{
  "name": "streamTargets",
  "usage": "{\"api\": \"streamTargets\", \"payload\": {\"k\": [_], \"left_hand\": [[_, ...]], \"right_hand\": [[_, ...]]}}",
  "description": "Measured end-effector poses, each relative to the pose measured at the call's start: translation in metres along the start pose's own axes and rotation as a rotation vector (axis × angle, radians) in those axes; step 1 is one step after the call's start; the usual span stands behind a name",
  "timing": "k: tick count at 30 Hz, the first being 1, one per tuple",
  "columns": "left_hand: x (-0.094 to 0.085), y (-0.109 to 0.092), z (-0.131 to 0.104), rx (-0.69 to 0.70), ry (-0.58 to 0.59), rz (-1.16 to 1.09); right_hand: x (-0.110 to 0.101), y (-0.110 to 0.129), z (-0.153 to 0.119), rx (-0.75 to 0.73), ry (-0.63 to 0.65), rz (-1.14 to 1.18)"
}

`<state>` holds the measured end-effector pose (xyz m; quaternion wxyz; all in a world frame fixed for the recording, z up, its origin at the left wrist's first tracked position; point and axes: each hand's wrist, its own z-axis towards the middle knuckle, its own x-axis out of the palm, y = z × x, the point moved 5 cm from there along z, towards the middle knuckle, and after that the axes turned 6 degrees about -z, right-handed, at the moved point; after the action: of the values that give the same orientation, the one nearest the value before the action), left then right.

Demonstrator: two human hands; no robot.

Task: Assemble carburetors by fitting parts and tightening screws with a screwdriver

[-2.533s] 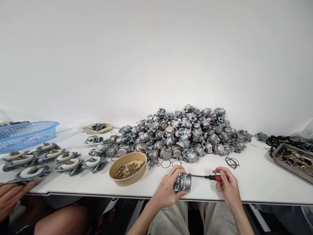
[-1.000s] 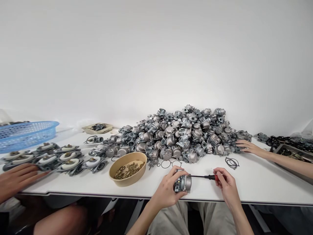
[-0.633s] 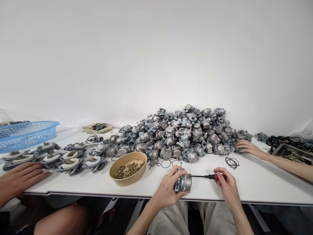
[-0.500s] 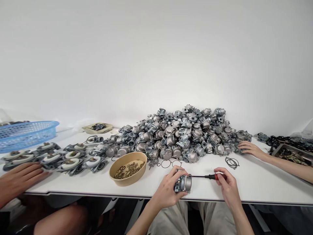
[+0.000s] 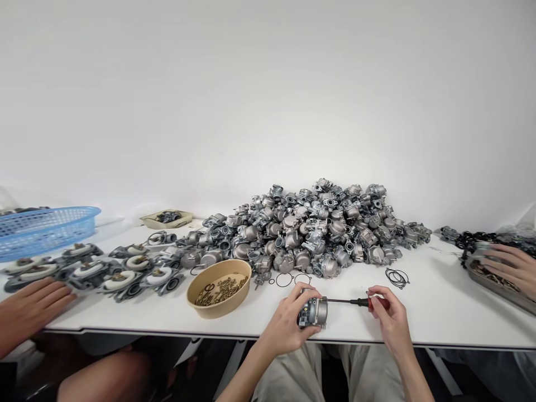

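A metal carburetor (image 5: 318, 314) lies on its side at the table's front edge, with my left hand (image 5: 288, 319) wrapped round it. My right hand (image 5: 389, 314) grips the red handle of a screwdriver (image 5: 358, 302). Its dark shaft runs level to the left, and the tip meets the upper part of the carburetor's round bowl; the screw head there is too small to make out. Just left of my hands stands a tan bowl (image 5: 196, 298) with brass-coloured screws (image 5: 226, 290) in it. Black rubber rings (image 5: 397, 278) lie behind my right hand.
A large heap of carburetors (image 5: 310, 229) rises behind my hands. Opened carburetors with white floats (image 5: 121, 279) sit at left, near a co-worker's hand (image 5: 39, 304) and a blue basket (image 5: 62, 229). At right, another co-worker's hand (image 5: 513, 268) is over a metal tray (image 5: 498, 285).
The co-worker's hand at right has moved from the heap's edge to the metal tray, carrying a part. The left co-worker's hand has shifted slightly left. My hands have barely moved.
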<state>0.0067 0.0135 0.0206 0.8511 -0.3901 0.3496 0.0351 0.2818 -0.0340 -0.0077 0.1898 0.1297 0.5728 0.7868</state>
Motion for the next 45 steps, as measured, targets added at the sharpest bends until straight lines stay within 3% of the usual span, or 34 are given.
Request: {"api": "streamTargets", "payload": {"k": [6, 13, 19, 24, 26, 30, 35, 42, 45], "left_hand": [[0.0, 0.0, 0.001, -0.005, 0.022, 0.003], [0.001, 0.001, 0.001, -0.008, 0.02, -0.005], [0.001, 0.001, -0.001, -0.007, 0.021, 0.001], [0.0, 0.001, -0.001, 0.009, -0.012, 0.005], [0.001, 0.001, -0.001, 0.012, -0.014, 0.01], [0.001, 0.001, -0.001, 0.009, -0.006, 0.013], [0.0, 0.001, -0.001, -0.005, -0.013, 0.013], [0.0, 0.001, -0.001, -0.005, -0.005, 0.02], [0.0, 0.0, -0.001, -0.001, -0.009, 0.013]], "right_hand": [[-0.002, 0.001, 0.0, -0.021, 0.013, -0.027], [0.005, 0.007, 0.0, 0.076, -0.03, -0.027], [0.003, 0.008, -0.002, 0.007, -0.002, 0.023], [0.004, 0.001, 0.0, 0.112, -0.047, 0.018], [0.003, 0.002, 0.0, 0.09, -0.058, 0.016], [0.004, 0.01, -0.002, 0.007, -0.017, 0.06], [0.005, 0.011, -0.002, 0.116, -0.022, 0.045], [0.005, 0.018, -0.003, 0.012, 0.025, 0.09], [0.006, 0.014, -0.002, 0.064, 0.017, 0.085]]}}
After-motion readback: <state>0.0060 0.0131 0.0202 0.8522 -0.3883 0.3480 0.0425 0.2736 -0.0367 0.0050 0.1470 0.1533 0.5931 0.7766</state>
